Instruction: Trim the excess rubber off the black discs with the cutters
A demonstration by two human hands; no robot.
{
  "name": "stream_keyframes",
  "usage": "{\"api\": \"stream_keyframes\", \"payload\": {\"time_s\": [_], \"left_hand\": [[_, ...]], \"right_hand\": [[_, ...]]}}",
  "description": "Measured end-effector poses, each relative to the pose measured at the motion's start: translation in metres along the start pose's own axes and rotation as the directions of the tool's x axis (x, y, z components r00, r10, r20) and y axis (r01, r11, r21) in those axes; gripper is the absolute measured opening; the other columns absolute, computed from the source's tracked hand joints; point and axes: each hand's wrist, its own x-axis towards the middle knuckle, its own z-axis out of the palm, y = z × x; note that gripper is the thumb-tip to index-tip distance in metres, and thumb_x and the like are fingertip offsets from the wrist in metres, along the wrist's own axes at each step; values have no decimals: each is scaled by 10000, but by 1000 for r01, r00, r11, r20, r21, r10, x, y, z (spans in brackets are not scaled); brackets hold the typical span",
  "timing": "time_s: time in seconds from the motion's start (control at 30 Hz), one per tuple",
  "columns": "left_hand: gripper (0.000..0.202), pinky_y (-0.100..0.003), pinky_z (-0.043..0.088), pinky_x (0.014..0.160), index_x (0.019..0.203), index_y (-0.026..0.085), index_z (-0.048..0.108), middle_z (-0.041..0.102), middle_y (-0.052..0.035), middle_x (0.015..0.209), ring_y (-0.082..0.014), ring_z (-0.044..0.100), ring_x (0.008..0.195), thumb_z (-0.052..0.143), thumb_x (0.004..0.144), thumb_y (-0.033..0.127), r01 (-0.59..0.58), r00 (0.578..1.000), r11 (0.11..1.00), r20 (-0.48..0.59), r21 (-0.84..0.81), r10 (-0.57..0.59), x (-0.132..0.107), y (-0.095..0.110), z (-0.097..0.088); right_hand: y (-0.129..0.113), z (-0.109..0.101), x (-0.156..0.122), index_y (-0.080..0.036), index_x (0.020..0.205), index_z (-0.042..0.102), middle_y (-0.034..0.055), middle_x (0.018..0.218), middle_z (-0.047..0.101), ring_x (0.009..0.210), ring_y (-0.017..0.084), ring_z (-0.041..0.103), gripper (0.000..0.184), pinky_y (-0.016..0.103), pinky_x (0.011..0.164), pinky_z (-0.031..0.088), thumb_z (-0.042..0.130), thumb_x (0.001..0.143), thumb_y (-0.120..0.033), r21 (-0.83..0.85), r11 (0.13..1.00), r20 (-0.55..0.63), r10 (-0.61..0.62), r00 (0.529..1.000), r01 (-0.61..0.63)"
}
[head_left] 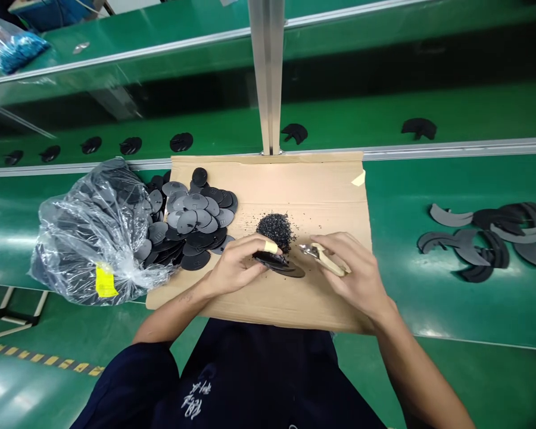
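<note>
My left hand (241, 262), with yellow tape around a finger, is closed on a black plastic part (270, 260). Below that part is a flat black disc (291, 271); whether my fingers also hold it I cannot tell. In my right hand (355, 271) is a pair of nippers (328, 261) with pale wrapped handles, their metal jaws pointing left towards the part, a short gap away. Just beyond both hands a heap of small black plastic scraps (274, 229) lies on the cardboard sheet (312, 187). A pile of black discs (196, 220) lies left of my left hand.
A clear plastic bag (89, 232) with dark contents and a yellow label stands at left. Curved black parts (495, 238) lie on the green table at right. Behind the cardboard rises a metal post (268, 77). Several black parts (181, 142) sit along the green strip beyond.
</note>
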Motion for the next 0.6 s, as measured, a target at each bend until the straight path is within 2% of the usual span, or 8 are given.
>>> {"api": "stream_keyframes", "payload": {"time_s": [0.13,0.37,0.6], "left_hand": [[126,-258,564,807,1053,162,708,732,-78,974,-158,698,913,665,934,154,63,997,995,-39,-81,-66,-2,1,5],[123,-248,556,786,1052,158,705,727,-80,959,-154,691,888,691,947,220,73,994,989,-76,-126,-83,-4,0,10],[111,-247,565,786,1037,153,711,736,-81,949,-151,702,878,697,947,215,37,993,990,-105,-137,-51,-6,-1,14]], "right_hand": [[5,5,-1,-253,1308,606,88,1084,719,892,235,675,370,416,766,575,582,957,-137,-43,998,97,-39,995,43],[-2,7,0,-207,1232,640,77,941,698,790,205,634,280,352,670,516,555,978,-126,-215,970,103,-90,991,111],[-8,4,0,-198,1118,670,31,794,668,669,162,562,221,301,589,439,555,968,-84,-428,885,103,-155,983,184]]}}
